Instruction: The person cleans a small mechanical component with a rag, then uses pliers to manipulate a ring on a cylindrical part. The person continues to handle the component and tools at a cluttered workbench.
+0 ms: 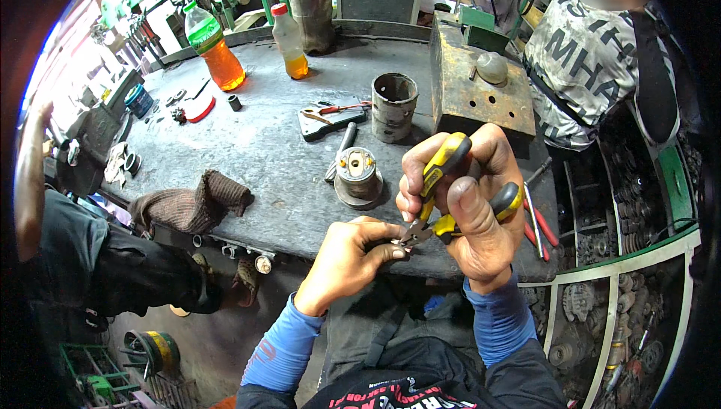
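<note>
My right hand (484, 214) grips a pair of pliers (420, 230) with yellow and black handles, which are spread apart in the palm and fingers. The jaws point down and left, meeting the fingertips of my left hand (353, 259). Thumb and fingers there pinch something small at the jaw tips, too covered to make out. Just beyond my hands, a round metal motor part (357, 176) with a pale top and orange-brown bits stands upright on the dark workbench (293, 217). Behind it is an open metal cylinder (394, 107).
A worn metal box (481, 82) stands at the bench's right, with red-handled pliers (537, 225) at the edge. Two bottles (218, 56) of orange liquid stand at the back. A brown cloth (191, 202) lies left. People are at both sides; one wears a patterned shirt (578, 63).
</note>
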{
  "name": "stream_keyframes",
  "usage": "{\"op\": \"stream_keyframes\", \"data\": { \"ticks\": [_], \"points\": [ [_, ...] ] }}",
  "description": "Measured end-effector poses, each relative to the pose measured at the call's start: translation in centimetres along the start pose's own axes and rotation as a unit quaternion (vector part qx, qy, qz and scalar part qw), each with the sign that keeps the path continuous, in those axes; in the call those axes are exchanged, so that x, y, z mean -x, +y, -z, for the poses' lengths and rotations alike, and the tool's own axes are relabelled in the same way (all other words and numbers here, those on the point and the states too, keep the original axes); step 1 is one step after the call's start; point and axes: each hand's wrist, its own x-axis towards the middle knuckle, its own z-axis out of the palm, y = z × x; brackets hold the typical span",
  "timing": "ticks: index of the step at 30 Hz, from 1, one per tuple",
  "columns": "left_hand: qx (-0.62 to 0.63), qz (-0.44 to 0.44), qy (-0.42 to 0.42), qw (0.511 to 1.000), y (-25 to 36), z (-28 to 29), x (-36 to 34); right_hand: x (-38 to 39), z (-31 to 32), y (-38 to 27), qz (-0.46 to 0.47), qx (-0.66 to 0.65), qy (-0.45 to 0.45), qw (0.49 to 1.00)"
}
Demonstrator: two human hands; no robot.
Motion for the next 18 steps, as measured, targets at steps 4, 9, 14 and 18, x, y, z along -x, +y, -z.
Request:
{"op": "stream_keyframes", "data": {
  "ticks": [4,9,14,18],
  "points": [
    [0.009,0.029,0.0,1.0,-0.1,-0.1,0.1,-0.2,0.5,0.1,0.017,0.018,0.006,1.0],
    [0.026,0.01,0.002,1.0,0.1,0.0,0.5,-0.2,1.1,-5.2,0.009,0.282,-0.004,0.959],
    [-0.007,-0.028,0.036,0.999,-0.6,-0.5,1.0,2.4,4.1,-2.8,-0.069,0.626,-0.122,0.767],
    [-0.004,-0.067,0.093,0.993,-0.5,-1.3,1.4,5.7,5.9,-0.7,-0.083,0.641,-0.14,0.751]
  ]
}}
